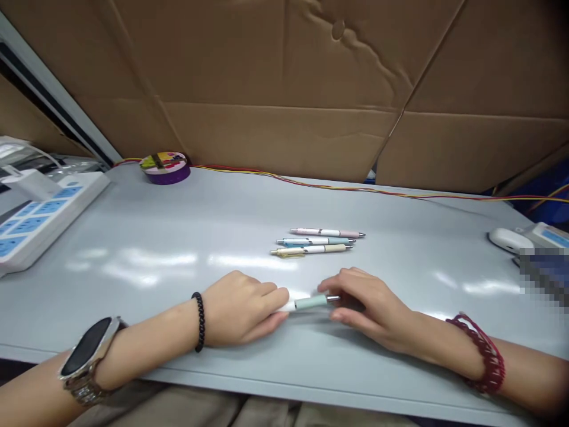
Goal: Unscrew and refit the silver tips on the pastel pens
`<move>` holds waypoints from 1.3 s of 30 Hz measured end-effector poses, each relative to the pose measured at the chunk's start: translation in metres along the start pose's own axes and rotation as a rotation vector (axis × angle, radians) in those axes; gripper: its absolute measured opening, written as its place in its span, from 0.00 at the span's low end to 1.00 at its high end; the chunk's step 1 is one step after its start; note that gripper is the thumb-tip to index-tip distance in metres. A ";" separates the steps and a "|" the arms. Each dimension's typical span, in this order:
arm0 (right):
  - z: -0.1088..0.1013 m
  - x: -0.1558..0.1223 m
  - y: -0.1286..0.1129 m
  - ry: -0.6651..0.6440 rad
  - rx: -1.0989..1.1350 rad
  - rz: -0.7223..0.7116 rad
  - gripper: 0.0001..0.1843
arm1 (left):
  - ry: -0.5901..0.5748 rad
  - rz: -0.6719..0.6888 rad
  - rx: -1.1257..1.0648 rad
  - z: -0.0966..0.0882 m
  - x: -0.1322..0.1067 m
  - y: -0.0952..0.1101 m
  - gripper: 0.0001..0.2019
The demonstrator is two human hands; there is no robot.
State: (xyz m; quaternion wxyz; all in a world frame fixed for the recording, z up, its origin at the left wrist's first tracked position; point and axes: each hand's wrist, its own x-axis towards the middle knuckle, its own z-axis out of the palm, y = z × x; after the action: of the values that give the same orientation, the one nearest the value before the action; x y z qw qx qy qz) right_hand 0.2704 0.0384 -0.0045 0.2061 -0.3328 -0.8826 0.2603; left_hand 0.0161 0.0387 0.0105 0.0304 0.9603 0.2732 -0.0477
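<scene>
Both my hands hold one pale green and white pen low over the grey table, near its front edge. My left hand is closed round the white end. My right hand pinches the metal tip end with its fingers. Three more pens lie side by side just beyond: a pink one, a blue one and a yellow one. My left wrist carries a black bead band and a watch, my right wrist a dark red cord bracelet.
A white and blue power strip lies at the left edge. A purple tape roll sits at the back left. Red and yellow wires run along the cardboard wall. A white device rests at the right.
</scene>
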 end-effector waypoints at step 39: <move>-0.002 0.001 -0.001 -0.066 -0.047 -0.031 0.10 | 0.009 0.013 -0.040 0.001 0.000 -0.001 0.09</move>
State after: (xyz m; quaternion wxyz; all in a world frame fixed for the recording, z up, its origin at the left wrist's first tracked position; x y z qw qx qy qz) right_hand 0.2709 0.0395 -0.0021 0.1733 -0.3150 -0.8998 0.2471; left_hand 0.0155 0.0398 0.0095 0.0489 0.9615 0.2678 -0.0375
